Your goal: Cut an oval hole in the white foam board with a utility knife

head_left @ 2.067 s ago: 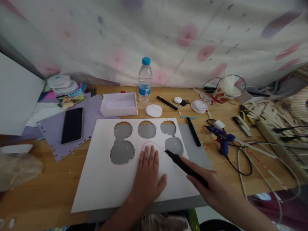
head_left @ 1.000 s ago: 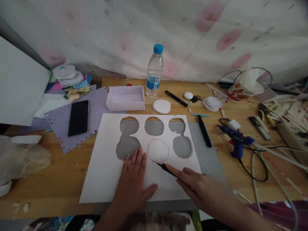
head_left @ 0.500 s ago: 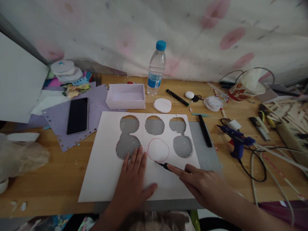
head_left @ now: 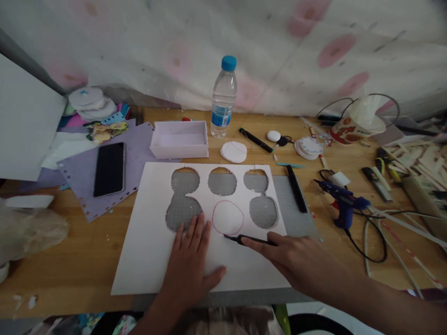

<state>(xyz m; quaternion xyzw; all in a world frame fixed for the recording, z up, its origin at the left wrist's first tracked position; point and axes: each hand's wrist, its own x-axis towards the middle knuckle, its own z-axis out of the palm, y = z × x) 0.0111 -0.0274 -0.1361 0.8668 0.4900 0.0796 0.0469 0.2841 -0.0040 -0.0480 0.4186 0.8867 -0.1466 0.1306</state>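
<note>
A white board [head_left: 139, 260] lies over a grey cutting mat [head_left: 296, 228], which shows through several rounded holes cut in it. Between two of the lower holes is a red-outlined circle [head_left: 228, 217] whose inside is still in place. My left hand [head_left: 190, 263] rests flat on the board, fingers spread, tips at the edge of the lower left hole. In my right hand [head_left: 293, 260] is a black craft knife [head_left: 249, 240], index finger stretched along it. Its blade tip touches the board at the bottom of the red outline.
Behind the board stand a white open box [head_left: 179, 139] and a water bottle [head_left: 223, 100]. A cut-out white disc [head_left: 233, 152] lies beside them. On the right are a black marker-like stick [head_left: 296, 188] and a blue glue gun [head_left: 344, 200] with its cable. A phone [head_left: 109, 169] lies left on purple paper.
The view has shifted slightly. The knife tip stays at the bottom of the red circle, with at most a tiny move along it. My left hand keeps its place on the board.
</note>
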